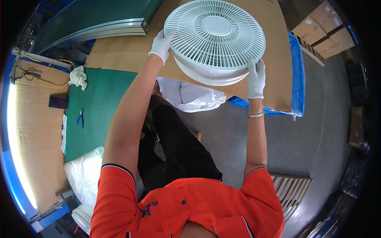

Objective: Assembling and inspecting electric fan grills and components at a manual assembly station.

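Observation:
A round white fan grille [216, 25], with radial slots and a smooth centre disc, is held out before me at the far edge of the view. White rims [214, 79] show beneath it; I cannot tell whether they are further grilles or one deep piece. My left hand [162, 45], in a white glove, grips the grille's left edge with the thumb on top. At the near right edge my right hand [256, 78], also gloved, is closed on the rim. Under the grille lies a cardboard-covered surface [274, 79]; whether they touch is hidden.
A green conveyor belt [99, 20] with a metal edge stands far left. On the green bench [103, 87] lie pliers [80, 118], a phone [58, 102] and a crumpled cloth [78, 77]. White plastic bags [194, 97] hang below the cardboard. Boxes [327, 23] stand far right, a pallet [291, 190] near right.

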{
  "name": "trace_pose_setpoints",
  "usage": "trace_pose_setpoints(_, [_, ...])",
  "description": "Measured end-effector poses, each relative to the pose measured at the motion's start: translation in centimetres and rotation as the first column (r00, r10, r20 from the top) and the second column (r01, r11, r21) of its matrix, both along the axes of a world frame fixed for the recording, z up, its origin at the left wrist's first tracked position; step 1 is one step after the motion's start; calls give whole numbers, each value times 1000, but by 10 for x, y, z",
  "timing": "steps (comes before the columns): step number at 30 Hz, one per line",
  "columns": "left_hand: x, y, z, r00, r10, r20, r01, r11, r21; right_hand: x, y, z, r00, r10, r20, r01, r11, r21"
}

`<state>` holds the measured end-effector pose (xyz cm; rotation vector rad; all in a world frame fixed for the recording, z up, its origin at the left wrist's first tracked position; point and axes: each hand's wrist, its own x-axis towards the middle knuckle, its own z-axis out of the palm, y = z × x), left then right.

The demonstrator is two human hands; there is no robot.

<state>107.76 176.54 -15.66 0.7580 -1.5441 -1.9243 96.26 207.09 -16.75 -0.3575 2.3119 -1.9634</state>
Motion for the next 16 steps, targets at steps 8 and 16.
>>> trace_pose_setpoints(8, [9, 22, 24, 731, 411, 545, 295, 530, -795, 11, 14, -10, 986, -113, -121, 127, 985, 119])
trace_pose_setpoints(16, [128, 74, -11, 914, 406, -29, -229, 453, -862, 153, -3, 14, 966, 258, 9, -236, 896, -375])
